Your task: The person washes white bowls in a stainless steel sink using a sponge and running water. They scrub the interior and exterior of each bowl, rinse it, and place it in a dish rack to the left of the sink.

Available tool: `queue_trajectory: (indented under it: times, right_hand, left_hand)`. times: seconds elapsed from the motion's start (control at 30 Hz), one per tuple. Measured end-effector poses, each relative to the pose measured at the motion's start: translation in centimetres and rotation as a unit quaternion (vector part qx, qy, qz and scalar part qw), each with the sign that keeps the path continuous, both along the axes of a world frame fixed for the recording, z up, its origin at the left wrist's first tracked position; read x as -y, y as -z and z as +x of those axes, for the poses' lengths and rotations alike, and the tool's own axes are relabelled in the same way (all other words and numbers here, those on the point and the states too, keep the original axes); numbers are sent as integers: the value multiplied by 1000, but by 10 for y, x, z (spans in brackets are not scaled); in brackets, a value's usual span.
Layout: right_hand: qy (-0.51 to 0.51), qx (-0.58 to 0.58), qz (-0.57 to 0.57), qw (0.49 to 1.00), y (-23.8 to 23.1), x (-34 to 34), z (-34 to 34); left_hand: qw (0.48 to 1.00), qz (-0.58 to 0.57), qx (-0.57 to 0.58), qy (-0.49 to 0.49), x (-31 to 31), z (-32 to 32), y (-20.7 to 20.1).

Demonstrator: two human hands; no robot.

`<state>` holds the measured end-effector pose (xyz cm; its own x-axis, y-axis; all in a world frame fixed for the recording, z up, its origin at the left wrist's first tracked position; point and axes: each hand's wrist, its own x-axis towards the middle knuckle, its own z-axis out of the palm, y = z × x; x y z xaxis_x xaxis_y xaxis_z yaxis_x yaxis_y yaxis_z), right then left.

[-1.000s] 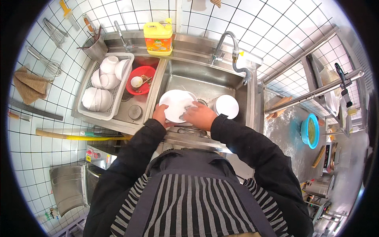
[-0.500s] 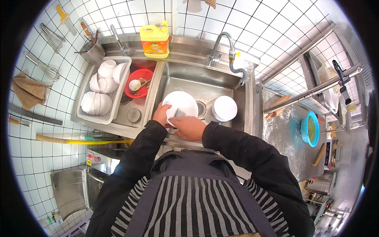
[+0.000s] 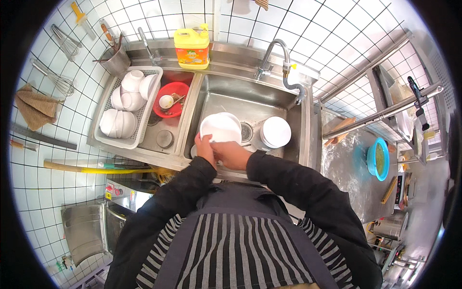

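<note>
Both hands have a grip on the same white plate (image 3: 221, 128), held over the near edge of the steel sink (image 3: 226, 98). Left hand (image 3: 205, 148) is closed around the plate's near-left rim, fingers curled up over the edge. Right hand (image 3: 232, 155) sits just beside it, pressed against the plate's lower part, fingers mostly folded; can't really tell if it's pinching the rim or just rubbing the surface, or if there's anything in the palm.

Just right of the grip, down in the same basin, there's a stack of white plates (image 3: 275, 132) next to the drain (image 3: 246, 132). Left of the grip is the second, shallower basin with a round drain plug (image 3: 165, 138), and a bit past that a red bowl (image 3: 173, 99) with a small white cup (image 3: 166, 101) and some scraps in it. Further left again, a white plastic rack (image 3: 115, 140) is full of white bowls (image 3: 127, 98) turned on their sides.

Beyond the plate, at the back of the sink, the curved faucet (image 3: 276, 54) hangs over the basin, and a yellow detergent jug (image 3: 192, 47) stands on the ledge to its left. A metal utensil pot (image 3: 116, 60) sits in the far-left corner, whisks (image 3: 63, 43) hanging on the tiled wall by it. Well off to the right on the steel desk (image 3: 344, 168) is a blue bowl (image 3: 378, 159).
</note>
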<state>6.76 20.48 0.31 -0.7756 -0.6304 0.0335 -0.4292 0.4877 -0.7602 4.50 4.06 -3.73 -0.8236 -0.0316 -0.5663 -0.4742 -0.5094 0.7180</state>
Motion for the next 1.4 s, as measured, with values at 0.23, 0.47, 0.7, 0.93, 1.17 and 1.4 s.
queue_trajectory:
  times: [0.23,0.47,0.7,0.93,1.17,1.4]
  right_hand:
    - [-5,-147,122,982,-1,-15,-1]
    - [-74,-332,135,931,-15,-17,7]
    - [77,-4,14,997,-14,-12,8]
    - [-75,-270,314,907,-3,-12,13]
    - [16,-153,113,982,-3,-5,0]
    - [3,-88,245,966,-7,-6,2]
  left_hand:
    - [995,-6,17,94,3,-10,-10]
    - [992,79,-32,94,4,2,5]
    - [999,-20,-36,-15,-12,4,22]
    - [986,-3,-4,165,10,-3,2]
    - [987,57,65,136,4,-7,10]
    - [996,18,26,87,5,4,-5]
